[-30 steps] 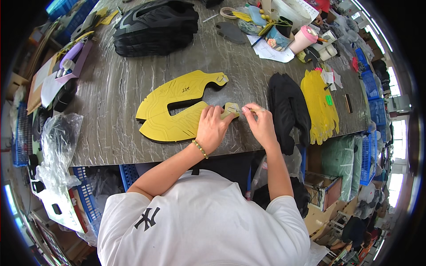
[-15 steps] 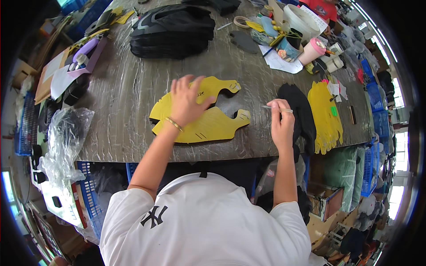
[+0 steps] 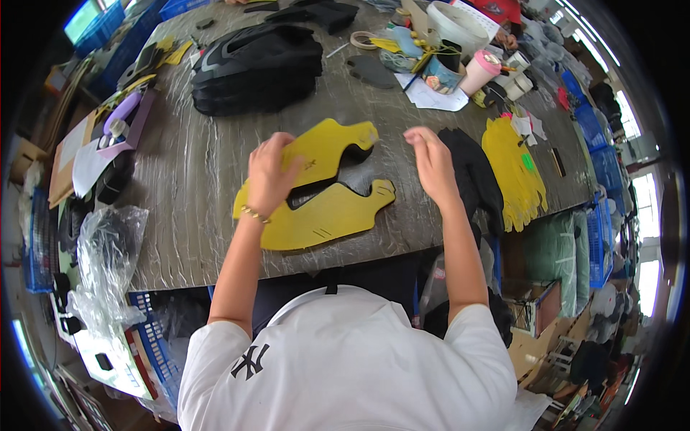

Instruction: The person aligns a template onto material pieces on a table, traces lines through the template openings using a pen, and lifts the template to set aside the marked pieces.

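Note:
A flat yellow template [image 3: 327, 223] with two hooked lobes lies on the table in front of me, pen marks on its surface. Black sheet material shows along its edges and in the gap between the lobes. My left hand [image 3: 272, 176] grips the template's left side, the fingers curled at its upper edge and the thumb over the top. Right of the template, my right hand [image 3: 431, 164] hovers above the table with thumb and fingertips drawn together. What it pinches, if anything, does not show. Black cut pieces [image 3: 471, 172] lie just beyond that hand.
A fringed yellow stack [image 3: 510, 176] lies at the right. Black shoe-upper-like pieces [image 3: 259, 72] are piled at the back. A pink cup [image 3: 480, 72], white bucket [image 3: 456, 29] and paper [image 3: 435, 93] crowd the back right. A purple tray [image 3: 129, 126] and clear plastic bag [image 3: 108, 251] are left.
My left hand has shifted from over the template to its left side, and the template sits turned slightly. My right hand has moved up and closed; the pen seen in it earlier no longer shows.

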`<state>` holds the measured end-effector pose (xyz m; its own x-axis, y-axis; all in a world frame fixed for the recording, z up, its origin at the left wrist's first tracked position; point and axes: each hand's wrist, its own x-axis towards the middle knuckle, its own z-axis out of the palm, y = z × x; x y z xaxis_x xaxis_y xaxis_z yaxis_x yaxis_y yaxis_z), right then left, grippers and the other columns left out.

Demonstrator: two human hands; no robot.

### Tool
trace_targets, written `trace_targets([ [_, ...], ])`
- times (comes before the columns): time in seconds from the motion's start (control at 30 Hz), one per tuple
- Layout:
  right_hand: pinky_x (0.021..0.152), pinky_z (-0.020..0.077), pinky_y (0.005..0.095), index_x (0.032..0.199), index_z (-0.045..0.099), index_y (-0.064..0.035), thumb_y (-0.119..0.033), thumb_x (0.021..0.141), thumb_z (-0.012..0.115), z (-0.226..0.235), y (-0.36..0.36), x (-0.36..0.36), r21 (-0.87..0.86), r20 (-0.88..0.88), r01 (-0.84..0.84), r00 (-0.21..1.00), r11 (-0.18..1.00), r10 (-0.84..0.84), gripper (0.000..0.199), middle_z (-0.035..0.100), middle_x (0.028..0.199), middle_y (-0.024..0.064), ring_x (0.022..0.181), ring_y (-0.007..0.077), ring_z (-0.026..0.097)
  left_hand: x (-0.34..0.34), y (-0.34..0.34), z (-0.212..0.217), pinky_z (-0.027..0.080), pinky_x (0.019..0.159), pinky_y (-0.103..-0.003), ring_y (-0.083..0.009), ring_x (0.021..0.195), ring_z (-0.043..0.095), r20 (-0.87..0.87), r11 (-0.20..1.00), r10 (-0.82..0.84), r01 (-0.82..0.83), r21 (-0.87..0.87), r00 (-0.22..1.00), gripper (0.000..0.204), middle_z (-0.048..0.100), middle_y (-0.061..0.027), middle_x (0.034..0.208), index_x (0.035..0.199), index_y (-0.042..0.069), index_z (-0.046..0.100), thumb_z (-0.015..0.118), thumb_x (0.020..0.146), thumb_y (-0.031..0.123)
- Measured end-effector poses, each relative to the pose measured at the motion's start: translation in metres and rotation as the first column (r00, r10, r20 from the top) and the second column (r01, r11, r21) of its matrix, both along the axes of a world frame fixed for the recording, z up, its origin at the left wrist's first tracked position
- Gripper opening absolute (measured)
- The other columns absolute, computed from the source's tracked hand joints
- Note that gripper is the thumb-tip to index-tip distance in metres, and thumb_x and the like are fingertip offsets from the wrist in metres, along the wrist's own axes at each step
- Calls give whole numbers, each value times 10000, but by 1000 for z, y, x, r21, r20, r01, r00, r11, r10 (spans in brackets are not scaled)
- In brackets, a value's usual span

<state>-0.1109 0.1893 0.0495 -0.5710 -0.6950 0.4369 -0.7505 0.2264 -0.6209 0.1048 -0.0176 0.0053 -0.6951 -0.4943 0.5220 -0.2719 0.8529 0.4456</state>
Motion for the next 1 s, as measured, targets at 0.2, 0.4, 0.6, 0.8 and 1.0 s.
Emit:
trace_targets([
  [0.2,942,441,416,1126,616,-36,-141,903,544,-39,-80,-17,224,-14,-394,913,891,407,257,608,1091,179,1079,353,555,94,-27,77,461,655,-196,-49,745,599,-373,561,-34,326,761,927,166,664,-16,861,1109,53,540,574,949,71],
  [0.4,1024,361,457,1312,558,-146,-255,871,645,-51,-132,14,582,32,-453,843,676,537,463,489,1311,103,1249,328,414,195,-62,71,444,763,-178,-52,874,598,-557,509,97,440,740,825,176,642,-37,991,1121,17,482,540,959,55],
  [0.6,992,366,424,1287,583,-153,-254,838,691,-48,-124,28,614,-21,-418,840,670,543,473,525,1235,56,1196,262,448,222,-58,53,485,732,-189,-62,848,623,-551,453,122,448,771,825,165,639,-33,986,1110,18,483,539,958,45],
  [0.8,857,383,367,1108,635,-122,-185,807,708,-31,-89,49,336,-465,-255,792,907,395,316,588,1081,2,1078,222,503,178,-62,43,501,758,-206,-93,880,641,-571,308,-9,546,779,821,206,654,-64,1028,1136,6,487,556,948,55],
  [1.0,735,430,324,1018,674,-43,-123,867,681,63,33,62,41,-143,-271,951,962,274,172,643,816,70,712,214,591,90,-49,59,506,854,-226,-131,970,656,-523,130,-208,553,823,827,320,668,-100,1069,1261,-21,469,531,954,46],
])
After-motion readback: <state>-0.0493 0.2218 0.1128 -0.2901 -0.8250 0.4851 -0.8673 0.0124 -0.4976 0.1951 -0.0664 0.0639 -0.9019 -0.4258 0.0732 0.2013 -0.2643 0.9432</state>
